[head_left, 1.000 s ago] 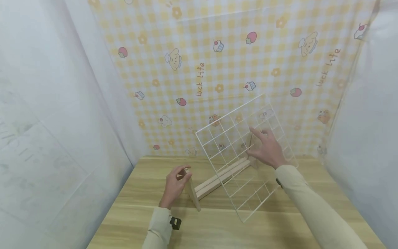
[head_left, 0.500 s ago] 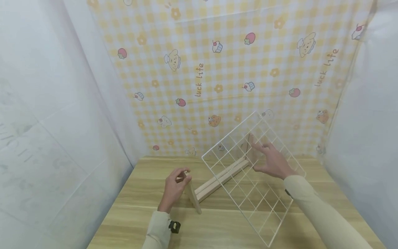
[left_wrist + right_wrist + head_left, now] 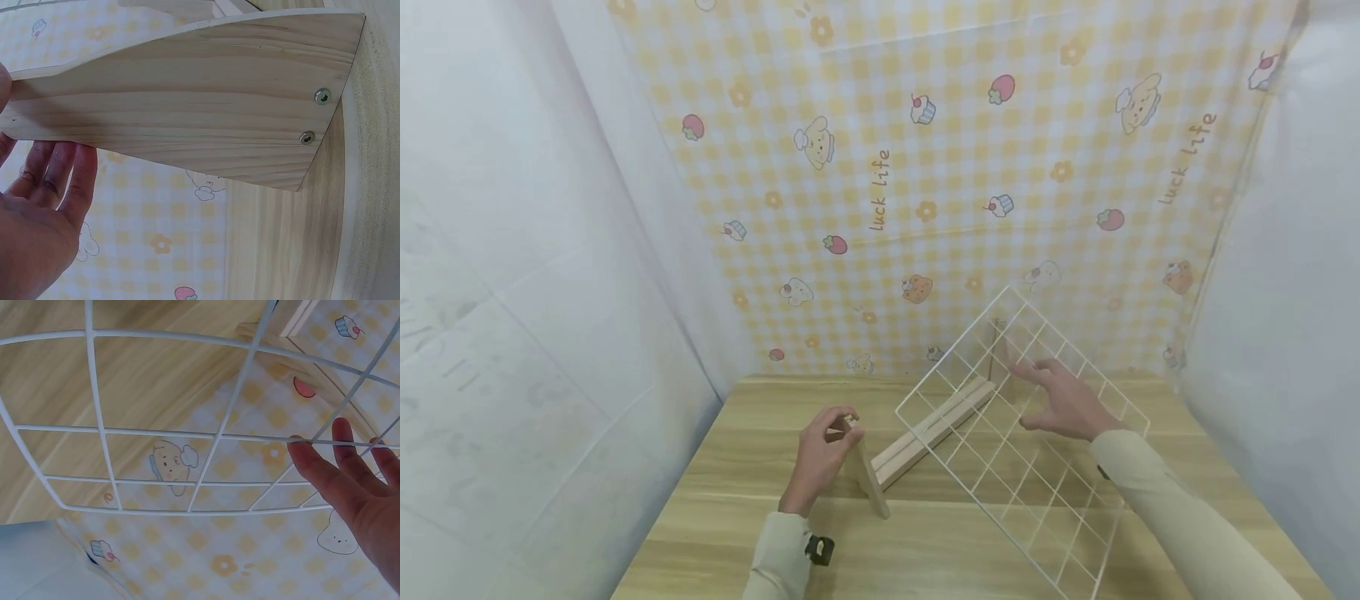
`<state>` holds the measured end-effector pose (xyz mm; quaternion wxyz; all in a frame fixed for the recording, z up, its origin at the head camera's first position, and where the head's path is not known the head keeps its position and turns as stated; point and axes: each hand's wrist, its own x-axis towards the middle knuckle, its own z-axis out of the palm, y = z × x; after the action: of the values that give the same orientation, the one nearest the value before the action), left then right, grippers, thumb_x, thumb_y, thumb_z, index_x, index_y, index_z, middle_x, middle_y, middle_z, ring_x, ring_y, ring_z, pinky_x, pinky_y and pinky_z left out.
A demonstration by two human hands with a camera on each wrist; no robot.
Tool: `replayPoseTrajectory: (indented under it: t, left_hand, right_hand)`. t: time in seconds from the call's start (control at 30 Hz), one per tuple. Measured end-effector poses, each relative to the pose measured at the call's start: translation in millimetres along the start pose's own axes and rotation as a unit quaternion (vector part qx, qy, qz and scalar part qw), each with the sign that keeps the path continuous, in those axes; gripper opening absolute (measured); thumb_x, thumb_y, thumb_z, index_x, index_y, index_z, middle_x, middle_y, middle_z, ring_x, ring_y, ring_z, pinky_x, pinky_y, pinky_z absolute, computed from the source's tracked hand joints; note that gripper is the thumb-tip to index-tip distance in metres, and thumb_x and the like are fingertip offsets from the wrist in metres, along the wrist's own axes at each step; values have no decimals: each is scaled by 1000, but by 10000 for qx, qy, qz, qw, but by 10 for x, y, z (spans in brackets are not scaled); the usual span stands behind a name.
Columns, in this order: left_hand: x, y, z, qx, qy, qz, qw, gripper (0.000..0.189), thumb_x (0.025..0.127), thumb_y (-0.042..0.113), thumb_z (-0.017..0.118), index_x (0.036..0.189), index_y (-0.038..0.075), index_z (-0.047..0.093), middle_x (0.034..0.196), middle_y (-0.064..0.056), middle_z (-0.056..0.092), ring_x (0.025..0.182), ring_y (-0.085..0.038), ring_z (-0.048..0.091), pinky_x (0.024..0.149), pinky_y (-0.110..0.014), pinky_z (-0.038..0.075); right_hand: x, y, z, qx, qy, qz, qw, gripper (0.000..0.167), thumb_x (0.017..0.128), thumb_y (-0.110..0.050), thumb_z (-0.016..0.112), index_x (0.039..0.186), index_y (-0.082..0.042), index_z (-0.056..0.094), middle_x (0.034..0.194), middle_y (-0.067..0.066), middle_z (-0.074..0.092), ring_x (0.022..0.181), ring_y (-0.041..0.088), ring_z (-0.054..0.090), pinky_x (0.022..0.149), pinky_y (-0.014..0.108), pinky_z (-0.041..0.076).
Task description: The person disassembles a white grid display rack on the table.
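A pale wooden stand has two slats (image 3: 936, 432) joining a near side panel (image 3: 869, 475) and a far one. My left hand (image 3: 820, 454) grips the narrow top end of the near panel. In the left wrist view two metal bolts (image 3: 322, 96) show at the panel's wide end. With the right hand (image 3: 1067, 404) I hold a white wire grid panel (image 3: 952, 349), tilted over the stand's right part. The right wrist view shows fingers (image 3: 344, 494) spread at the wires, one fingertip right at a crossbar; the thumb is out of that view.
The stand rests on a wood-grain table (image 3: 760, 533). Behind it hangs a yellow checked cloth (image 3: 880, 275) with cartoon prints. White sheets close off the left side (image 3: 550, 333) and the right side (image 3: 1285, 350).
The wire grid has come down and turned, its lower corner shifting right and nearer to me. My right hand has moved down and right with it. The left hand stays on the panel.
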<state>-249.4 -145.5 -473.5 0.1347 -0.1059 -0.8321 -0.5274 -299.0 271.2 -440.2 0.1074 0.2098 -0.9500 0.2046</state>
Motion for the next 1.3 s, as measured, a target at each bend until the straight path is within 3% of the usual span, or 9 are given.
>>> replayPoseTrajectory:
  t: [0.17, 0.4, 0.53, 0.67, 0.83, 1.03, 1.3]
  left_hand:
    - [-30, 8, -6, 61, -37, 52, 10000, 22, 89, 28, 76, 108, 19, 68, 97, 2, 64, 94, -9, 61, 91, -32, 60]
    - [-51, 44, -20, 86, -92, 216, 9997, 22, 90, 28, 76, 107, 16, 68, 99, -1, 65, 93, -8, 59, 90, -34, 60]
    - [-59, 61, -20, 29, -94, 127, 9999, 23, 88, 28, 77, 106, 18, 68, 101, 0, 66, 93, -8, 59, 92, -37, 60]
    - [-85, 67, -14, 59, -115, 12, 9999, 25, 86, 28, 78, 106, 18, 68, 102, 1, 66, 93, -8, 59, 91, -34, 60]
    - [-130, 70, -7, 56, -88, 8, 9999, 24, 85, 26, 80, 104, 18, 68, 103, 1, 67, 91, -7, 60, 88, -25, 58]
    - [-178, 70, 0, 93, -36, 227, 9997, 25, 85, 25, 79, 105, 14, 68, 104, 0, 68, 91, -6, 61, 85, -24, 58]
    - [-240, 97, 16, 39, -22, -36, 10000, 25, 83, 26, 81, 102, 15, 68, 101, 1, 68, 91, -6, 60, 85, -22, 58]
  right_hand:
    - [-41, 48, 15, 44, -145, -56, 9999, 89, 67, -32, 86, 147, -22, 50, 142, 33, 47, 103, 46, 64, 71, 53, 60]
    - [-90, 128, 29, 41, -214, -139, 9997, 90, 66, -29, 86, 148, -22, 50, 144, 34, 45, 115, 52, 58, 80, 63, 58]
    - [-122, 157, 32, 96, -353, -142, 9992, 88, 66, -27, 86, 147, -19, 51, 142, 34, 45, 115, 52, 58, 80, 63, 58]
    - [-159, 178, 48, 105, -392, -199, 9990, 87, 63, -24, 87, 143, -15, 55, 137, 33, 49, 111, 48, 59, 76, 55, 60]
    - [-195, 203, 93, 168, -442, -184, 9987, 88, 60, -20, 87, 143, -20, 56, 138, 32, 49, 108, 46, 61, 69, 44, 59]
    - [-234, 260, 144, 31, -373, -333, 9987, 88, 58, -16, 85, 141, -22, 58, 138, 33, 51, 111, 47, 60, 68, 44, 59]
    - [-270, 286, 167, 113, -505, -302, 9982, 87, 58, -13, 82, 141, -19, 58, 137, 34, 51, 113, 48, 59, 66, 37, 56]
